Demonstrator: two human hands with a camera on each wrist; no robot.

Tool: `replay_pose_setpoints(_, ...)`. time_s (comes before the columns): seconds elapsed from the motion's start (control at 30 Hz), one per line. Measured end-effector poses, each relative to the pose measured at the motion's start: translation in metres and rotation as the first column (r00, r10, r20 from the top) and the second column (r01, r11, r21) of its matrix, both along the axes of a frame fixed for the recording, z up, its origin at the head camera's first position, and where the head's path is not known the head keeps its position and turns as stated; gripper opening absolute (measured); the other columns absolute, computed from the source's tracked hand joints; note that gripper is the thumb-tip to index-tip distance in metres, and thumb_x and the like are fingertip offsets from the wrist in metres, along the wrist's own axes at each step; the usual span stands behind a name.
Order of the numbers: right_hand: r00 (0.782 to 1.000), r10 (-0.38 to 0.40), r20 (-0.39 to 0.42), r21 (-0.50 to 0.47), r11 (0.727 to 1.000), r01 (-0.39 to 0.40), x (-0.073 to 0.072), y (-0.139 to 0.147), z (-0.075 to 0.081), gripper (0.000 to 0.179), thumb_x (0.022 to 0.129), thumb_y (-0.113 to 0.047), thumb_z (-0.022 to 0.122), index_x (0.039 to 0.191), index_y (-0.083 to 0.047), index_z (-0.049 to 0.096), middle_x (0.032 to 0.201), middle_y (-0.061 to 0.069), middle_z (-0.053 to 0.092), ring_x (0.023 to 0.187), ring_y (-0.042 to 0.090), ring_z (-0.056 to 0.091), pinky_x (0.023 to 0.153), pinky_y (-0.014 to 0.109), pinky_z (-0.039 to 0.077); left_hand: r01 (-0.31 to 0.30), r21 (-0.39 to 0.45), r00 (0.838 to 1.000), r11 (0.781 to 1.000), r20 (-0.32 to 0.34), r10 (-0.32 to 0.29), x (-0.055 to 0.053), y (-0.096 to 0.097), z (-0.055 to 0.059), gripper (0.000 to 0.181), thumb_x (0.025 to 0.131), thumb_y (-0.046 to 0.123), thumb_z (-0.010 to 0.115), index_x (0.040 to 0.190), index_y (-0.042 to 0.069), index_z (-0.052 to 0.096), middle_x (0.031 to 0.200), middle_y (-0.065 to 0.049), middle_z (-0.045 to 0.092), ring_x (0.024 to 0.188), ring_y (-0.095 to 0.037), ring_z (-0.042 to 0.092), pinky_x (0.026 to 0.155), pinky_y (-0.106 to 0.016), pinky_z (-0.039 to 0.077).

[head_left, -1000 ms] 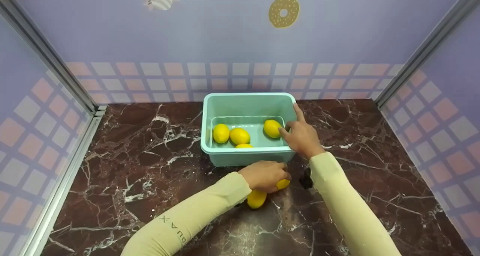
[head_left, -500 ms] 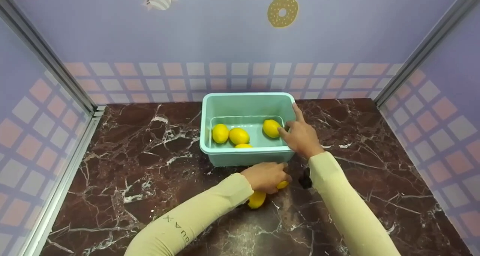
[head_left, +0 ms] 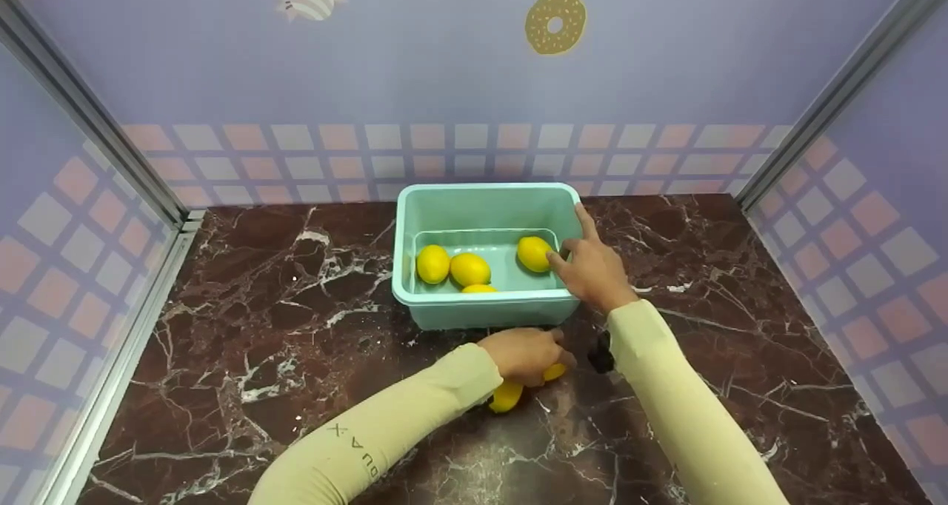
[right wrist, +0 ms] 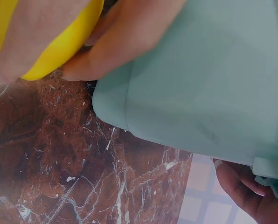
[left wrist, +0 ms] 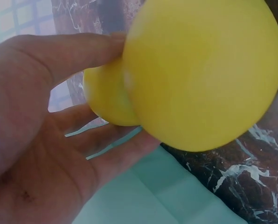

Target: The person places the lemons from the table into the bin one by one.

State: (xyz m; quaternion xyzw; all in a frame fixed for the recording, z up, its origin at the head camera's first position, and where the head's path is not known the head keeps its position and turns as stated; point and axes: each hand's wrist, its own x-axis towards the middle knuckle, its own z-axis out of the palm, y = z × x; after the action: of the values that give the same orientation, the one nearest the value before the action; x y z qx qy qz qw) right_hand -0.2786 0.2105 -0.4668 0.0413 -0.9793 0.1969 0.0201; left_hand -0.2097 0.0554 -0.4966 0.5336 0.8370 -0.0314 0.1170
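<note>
A light green plastic bin [head_left: 489,314] stands on the dark marbled tabletop with several yellow lemons inside, one of them a lemon [head_left: 470,269] near its middle. My left hand [head_left: 524,355] is just in front of the bin, holding a lemon [head_left: 555,372] between thumb and fingers; the right wrist view also shows this lemon [right wrist: 76,39]. Beneath my left wrist lies another lemon [head_left: 506,397], the large lemon [left wrist: 204,74] in the left wrist view. My right hand [head_left: 595,268] grips the bin's right rim, thumb inside beside a lemon [head_left: 534,254]. Its other fingers are partly hidden.
Patterned purple walls [head_left: 444,75] enclose the back and both sides of the tabletop [head_left: 296,372]. Metal rails [head_left: 141,357] run along the left edge. A small black object [head_left: 601,353] shows at the right wrist.
My left hand has drawn slightly back from the bin, with the held lemon shifting nearer to me. The right hand keeps its hold on the rim. The whole view has drifted slightly left.
</note>
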Motion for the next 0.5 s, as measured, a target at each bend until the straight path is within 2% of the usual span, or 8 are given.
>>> replay_pose_setpoints(0.27, 1.000, -0.010, -0.011, -0.006, 1.000, 0.010, 0.0004, -0.0013, -0.0006, 0.041, 0.094, -0.041, 0.055, 0.102, -0.005, 0.071, 0.164, 0.004, 0.011, 0.077, 0.033, 0.061, 0.075, 0.047, 0.049, -0.023, -0.022, 0.999, 0.999, 0.027, 0.023, -0.0003, 0.0015, -0.0027, 0.049, 0.085, 0.012, 0.068, 0.128, 0.032, 0.062, 0.113, -0.002, 0.060, 0.085, -0.013, 0.062, 0.074, -0.023, 0.054)
replay_pose_setpoints(0.5, 1.000, -0.016, -0.012, 0.008, 1.000, 0.016, -0.0001, -0.0009, -0.0005, 0.040, 0.093, -0.040, 0.055, 0.101, -0.005, 0.071, 0.163, 0.004, 0.012, 0.081, 0.035, 0.062, 0.078, 0.050, 0.050, 0.015, 0.008, 1.000, 1.000, -0.011, -0.014, -0.0012, -0.0008, 0.0031, 0.039, 0.086, 0.011, 0.067, 0.122, 0.027, 0.065, 0.110, -0.003, 0.061, 0.087, -0.013, 0.062, 0.075, -0.023, 0.054)
